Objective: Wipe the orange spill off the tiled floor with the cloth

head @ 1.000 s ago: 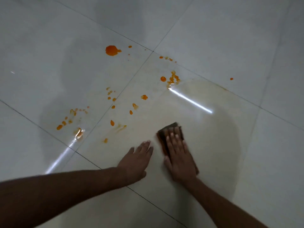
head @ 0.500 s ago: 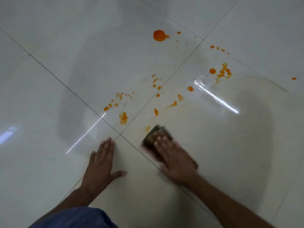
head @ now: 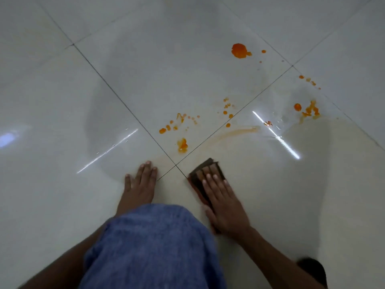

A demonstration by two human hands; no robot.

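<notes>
Orange spill drops lie scattered on the glossy white tiled floor (head: 62, 113): a big blob (head: 239, 50) far up, a cluster (head: 308, 110) at the right, small drops (head: 177, 124) and a smeared drop (head: 182, 145) near the tile joint. A faint orange smear (head: 235, 132) curves across the wet tile. My right hand (head: 224, 202) presses flat on a dark brown folded cloth (head: 205, 166) just right of the tile corner. My left hand (head: 140, 183) rests flat on the floor to its left, fingers together, holding nothing.
A blue towel-like fabric (head: 150, 247) covers my knee at the bottom centre and hides my left wrist. A dark shape (head: 312, 270) shows at the bottom right. Grout lines cross at a corner (head: 176, 164) between my hands. A wiped, damp patch spreads to the right.
The view has shifted left and down. My right hand has dragged the cloth back toward me, leaving a curved orange smear. The blue fabric has come further into view.
</notes>
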